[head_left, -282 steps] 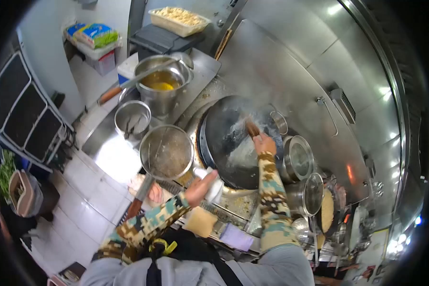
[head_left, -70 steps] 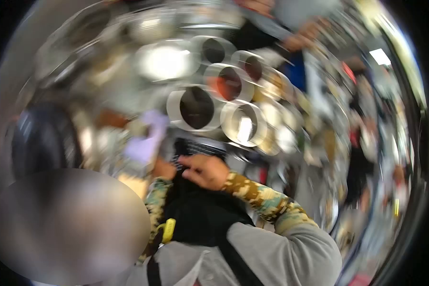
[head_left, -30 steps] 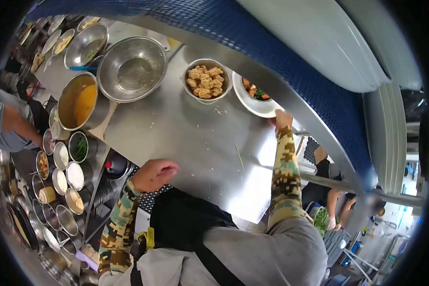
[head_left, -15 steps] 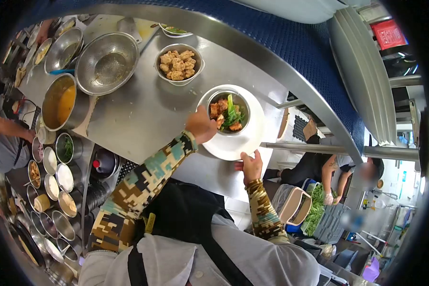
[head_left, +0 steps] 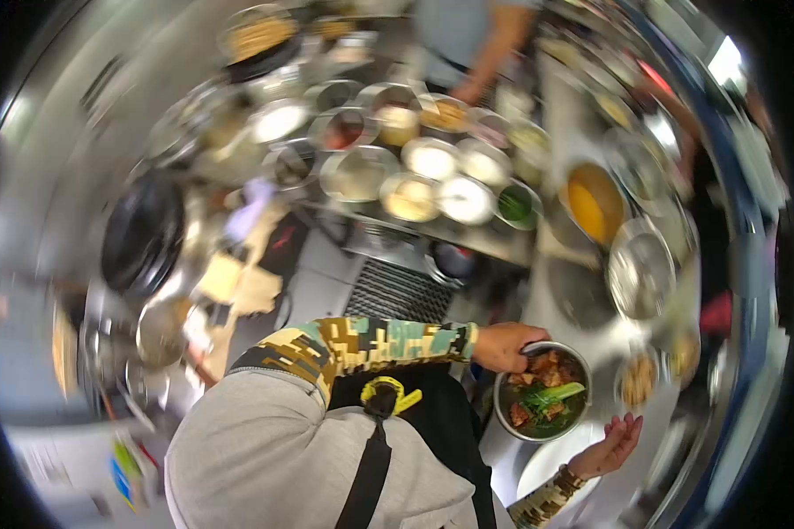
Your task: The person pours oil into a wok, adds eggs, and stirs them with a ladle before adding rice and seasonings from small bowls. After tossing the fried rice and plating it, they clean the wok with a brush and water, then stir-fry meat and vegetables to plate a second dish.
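Observation:
My left hand [head_left: 510, 346] is closed on the rim of a round metal bowl [head_left: 580, 414]. Browned fried chunks and leafy greens [head_left: 551, 392] lie inside it. The bowl is lifted and tilted slightly toward me. My right hand [head_left: 607, 448] hangs open to the right of the bowl, palm partly up and holding nothing. Below both, a white plate [head_left: 538, 467] shows in part on the steel counter. Beyond my right hand stands a smaller bowl of golden fried pieces [head_left: 637, 381], blurred.
A pot of orange liquid [head_left: 595, 203] and a metal colander [head_left: 641, 269] stand farther up the counter. Several ingredient tubs, one with chopped greens [head_left: 516, 204], line the station ahead. A black floor mat [head_left: 397, 293] lies below. Another person's arm [head_left: 494, 57] reaches in at the top.
My view has swung left toward the ingredient tubs. My left hand has lifted the bowl off the white plate. My right hand has left the plate's edge.

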Motion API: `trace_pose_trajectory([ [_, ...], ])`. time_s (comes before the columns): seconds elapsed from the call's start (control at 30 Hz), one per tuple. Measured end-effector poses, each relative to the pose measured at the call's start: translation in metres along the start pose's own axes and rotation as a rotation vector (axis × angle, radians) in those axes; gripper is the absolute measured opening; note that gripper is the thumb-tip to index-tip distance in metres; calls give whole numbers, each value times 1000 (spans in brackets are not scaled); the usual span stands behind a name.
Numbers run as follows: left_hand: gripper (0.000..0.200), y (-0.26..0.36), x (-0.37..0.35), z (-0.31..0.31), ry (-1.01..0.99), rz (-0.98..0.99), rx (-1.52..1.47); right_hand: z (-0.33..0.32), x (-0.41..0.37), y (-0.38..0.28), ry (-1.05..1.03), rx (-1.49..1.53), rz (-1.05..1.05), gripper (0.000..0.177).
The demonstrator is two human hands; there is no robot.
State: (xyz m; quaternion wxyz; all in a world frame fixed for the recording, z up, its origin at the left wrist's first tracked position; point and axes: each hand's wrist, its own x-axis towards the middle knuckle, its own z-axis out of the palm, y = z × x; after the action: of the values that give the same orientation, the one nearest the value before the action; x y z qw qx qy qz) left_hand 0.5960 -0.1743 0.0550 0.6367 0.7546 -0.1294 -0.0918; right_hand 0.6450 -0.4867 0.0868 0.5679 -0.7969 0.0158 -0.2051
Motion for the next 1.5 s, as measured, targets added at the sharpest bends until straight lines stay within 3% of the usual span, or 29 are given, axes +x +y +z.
trace_pose_trajectory([
  [0.03, 54, -14, -15, -25, 66, -81, -10, 33, 19, 2, -117, -2, -42, 47],
  [0.1, 53, -30, -46, -62, 356, -19, -271, 104, 78, -7, -380, 43, -102, 41],
  [0.17, 55, -43, -142, -95, 707, 77, -466, 185, 68, -17, -624, 170, -144, 38],
  [0.27, 57, 17, -325, -116, 1283, 110, -473, 287, -26, -63, -1086, 345, -120, 33],
  [0.33, 51, -5, -473, -146, 1509, -44, -396, 341, -116, -101, -1294, 391, -144, 30],
  [0.37, 48, 31, -510, -143, 1686, 40, -411, 359, -146, -120, -1414, 360, -166, 28],
  [0.43, 62, 56, -587, -154, 2118, -68, -72, 389, -212, -144, -1578, 275, -483, 25],
  [0.5, 69, 62, -673, -163, 2184, -193, 66, 395, -277, -188, -1680, 235, -707, 25],
  [0.57, 76, 45, -726, -203, 2158, -631, 306, 415, -313, -192, -1753, 197, -778, 26],
  [0.63, 85, -16, -778, -225, 2021, -1355, 875, 418, -336, -202, -1811, 179, -887, 25],
  [0.67, 93, -8, -775, -226, 1965, -1407, 715, 418, -347, -205, -1820, 169, -913, 26],
  [0.7, 95, -14, -782, -225, 1845, -1487, 781, 419, -355, -208, -1829, 158, -939, 26],
  [0.77, 86, -25, -797, -228, 1723, -1501, 955, 423, -365, -209, -1846, 114, -957, 27],
  [0.8, 76, -40, -795, -263, 1649, -1499, 1261, 430, -360, -206, -1808, 70, -948, 27],
  [0.83, 70, -28, -788, -266, 1660, -1472, 1519, 429, -360, -205, -1811, 47, -940, 27],
  [0.93, 72, 13, -786, -271, 1739, -1308, 1668, 435, -360, -199, -1832, 28, -930, 27],
  [1.03, 68, 9, -802, -261, 1874, -1149, 1783, 434, -360, -194, -1854, 103, -978, 27],
  [1.1, 65, -48, -835, -240, 1560, -1940, 1353, 428, -355, -192, -1890, 127, -972, 27],
  [1.13, 64, -13, -806, -234, 1510, -2045, 1165, 424, -350, -189, -1901, 122, -960, 27],
  [1.17, 64, 3, -787, -229, 1624, -1935, 1183, 421, -341, -186, -1882, 103, -936, 27],
  [1.23, 64, 35, -738, -214, 1987, -1382, 1239, 413, -323, -169, -1864, 81, -863, 27],
  [1.3, 66, 64, -673, -203, 2228, -725, 895, 397, -310, -153, -1813, 58, -903, 30],
  [1.33, 67, 66, -632, -196, 2227, -548, 644, 379, -302, -163, -1777, 71, -884, 28],
  [1.37, 68, 62, -594, -190, 2147, -458, 438, 366, -297, -158, -1719, 223, -902, 27],
  [1.43, 71, -19, -529, -185, 1756, -285, 454, 328, -284, -174, -1696, 397, -791, 25],
  [1.5, 64, -73, -414, -182, 1111, -542, 263, 294, -252, -184, -1657, 582, -714, 25],
])
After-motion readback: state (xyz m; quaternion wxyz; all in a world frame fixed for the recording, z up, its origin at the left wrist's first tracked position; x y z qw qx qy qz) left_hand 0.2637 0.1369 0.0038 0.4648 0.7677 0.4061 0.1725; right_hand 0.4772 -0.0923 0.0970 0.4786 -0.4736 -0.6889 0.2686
